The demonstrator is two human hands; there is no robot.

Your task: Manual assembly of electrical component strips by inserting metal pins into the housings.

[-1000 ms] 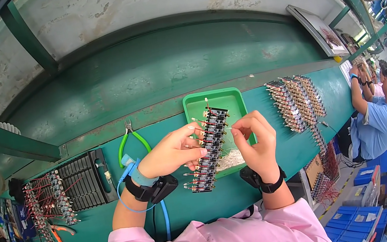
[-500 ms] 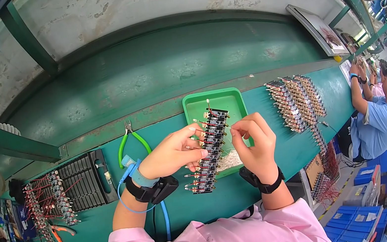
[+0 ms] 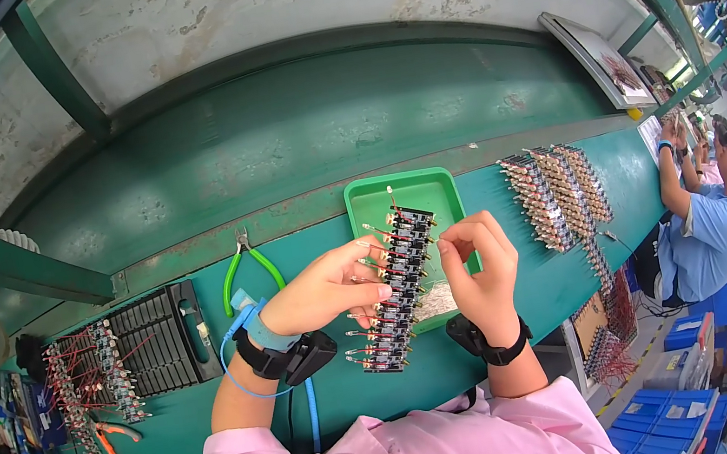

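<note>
Curled inward, the left hand (image 3: 326,289) is clasping a ridged, wire-bristled black strip (image 3: 405,266) at frame centre, overlapping a round-cornered green tray (image 3: 399,178), while right of centre the right hand (image 3: 483,256) is nearly pinching, any contents indiscernible.

Factory workshop, green workbench (image 3: 314,244), pliers (image 3: 266,260), rows of component strips (image 3: 541,205), co-worker (image 3: 717,231)
</note>
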